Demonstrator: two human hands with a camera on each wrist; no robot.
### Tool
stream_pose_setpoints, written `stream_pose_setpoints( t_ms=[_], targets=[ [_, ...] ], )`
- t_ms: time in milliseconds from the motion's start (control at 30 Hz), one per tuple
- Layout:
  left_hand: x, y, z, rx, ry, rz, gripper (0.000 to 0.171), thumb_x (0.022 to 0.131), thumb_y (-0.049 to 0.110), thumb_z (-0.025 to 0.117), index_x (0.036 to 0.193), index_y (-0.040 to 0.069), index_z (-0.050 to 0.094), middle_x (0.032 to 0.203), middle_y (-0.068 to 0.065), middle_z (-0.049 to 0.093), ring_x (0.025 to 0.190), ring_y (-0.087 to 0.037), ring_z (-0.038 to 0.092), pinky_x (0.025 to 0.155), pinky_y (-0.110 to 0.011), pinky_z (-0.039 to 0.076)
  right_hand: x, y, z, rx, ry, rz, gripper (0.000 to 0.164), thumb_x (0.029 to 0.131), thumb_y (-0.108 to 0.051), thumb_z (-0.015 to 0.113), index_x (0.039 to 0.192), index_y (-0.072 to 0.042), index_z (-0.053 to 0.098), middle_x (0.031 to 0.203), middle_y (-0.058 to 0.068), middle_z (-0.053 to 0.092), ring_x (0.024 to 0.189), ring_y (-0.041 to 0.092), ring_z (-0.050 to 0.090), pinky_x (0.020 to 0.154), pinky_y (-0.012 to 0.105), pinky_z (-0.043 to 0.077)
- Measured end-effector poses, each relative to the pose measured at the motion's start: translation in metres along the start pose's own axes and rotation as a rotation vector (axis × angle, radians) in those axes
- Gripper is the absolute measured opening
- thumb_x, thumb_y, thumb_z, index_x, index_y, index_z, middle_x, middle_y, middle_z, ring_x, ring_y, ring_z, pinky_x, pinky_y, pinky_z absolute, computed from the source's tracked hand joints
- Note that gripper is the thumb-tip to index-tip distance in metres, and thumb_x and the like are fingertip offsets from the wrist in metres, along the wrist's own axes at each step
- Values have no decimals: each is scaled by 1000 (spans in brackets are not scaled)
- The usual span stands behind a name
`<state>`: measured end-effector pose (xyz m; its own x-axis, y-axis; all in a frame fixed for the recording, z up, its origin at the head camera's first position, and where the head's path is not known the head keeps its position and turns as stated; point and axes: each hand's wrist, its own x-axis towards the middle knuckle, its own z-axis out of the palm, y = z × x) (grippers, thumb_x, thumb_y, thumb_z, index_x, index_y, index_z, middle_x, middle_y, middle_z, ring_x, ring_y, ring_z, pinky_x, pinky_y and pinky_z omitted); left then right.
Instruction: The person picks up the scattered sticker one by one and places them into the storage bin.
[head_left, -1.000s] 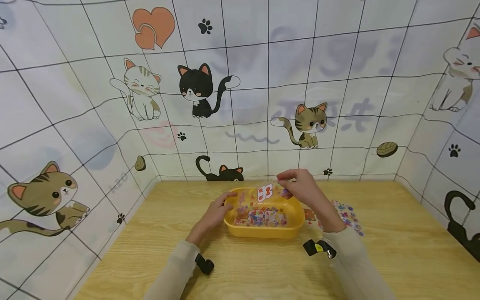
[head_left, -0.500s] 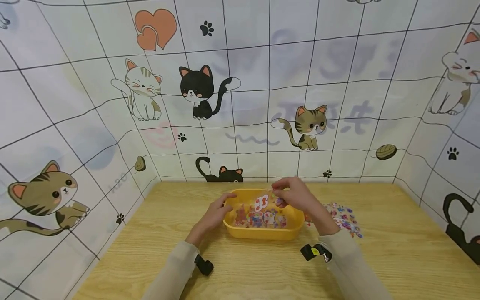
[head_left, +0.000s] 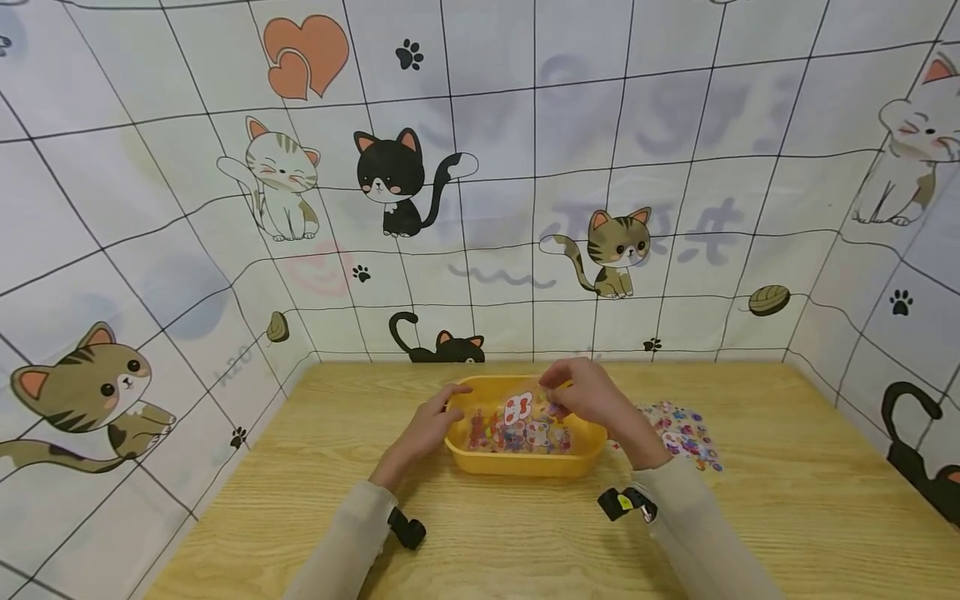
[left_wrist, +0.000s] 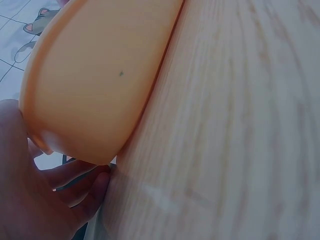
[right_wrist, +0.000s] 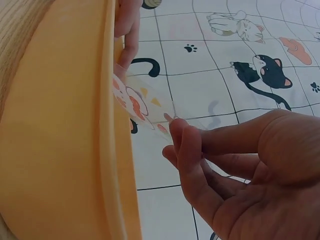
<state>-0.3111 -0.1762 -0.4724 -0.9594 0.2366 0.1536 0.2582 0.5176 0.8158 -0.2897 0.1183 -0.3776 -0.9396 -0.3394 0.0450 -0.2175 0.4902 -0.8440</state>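
A yellow plastic basin stands on the wooden table. My left hand grips its left end, thumb over the rim; the left wrist view shows the fingers curled against the outside wall. Between thumb and fingertips, my right hand pinches the corner of a clear sticker sheet with a white-and-red rabbit-like figure. The sheet slants down into the basin and, in the right wrist view, dips behind the rim. More colourful stickers show at the bottom of the basin.
Other sticker sheets lie on the table right of the basin, partly behind the right forearm. A wall cloth with cat drawings rises behind the table and at both sides. Black straps are on the wrists.
My right hand has come down and slightly left, lowering the clear sticker sheet further into the basin. The left hand stays at the basin's left end.
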Motion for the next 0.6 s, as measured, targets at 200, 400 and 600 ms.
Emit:
stream_pose_setpoints(
  t_ms=[200, 400, 600],
  targets=[
    [1, -1, 1, -7, -5, -13, 44, 101, 15, 51, 144, 20, 57, 161, -9, 47, 152, -36, 39, 121, -58, 36, 2, 3, 1, -54, 15, -3, 16, 97, 2, 63, 111, 7, 68, 100, 19, 69, 67, 19, 70, 63, 31, 62],
    [2, 0, 1, -5, -13, -13, 45, 101, 14, 51, 146, 19, 56, 161, -9, 46, 153, -36, 37, 122, -58, 35, 2, 5, 2, -98, 17, 19, 15, 97, 0, 66, 107, 8, 73, 95, 17, 74, 66, 16, 70, 66, 34, 63],
    [2, -2, 0, -2, -8, -12, 44, 101, 15, 52, 144, 20, 57, 161, -9, 47, 152, -36, 39, 122, -58, 35, 3, 4, 4, -130, 2, 11, 17, 96, 1, 64, 109, 8, 74, 101, 19, 76, 68, 21, 71, 66, 34, 63]
  ],
)
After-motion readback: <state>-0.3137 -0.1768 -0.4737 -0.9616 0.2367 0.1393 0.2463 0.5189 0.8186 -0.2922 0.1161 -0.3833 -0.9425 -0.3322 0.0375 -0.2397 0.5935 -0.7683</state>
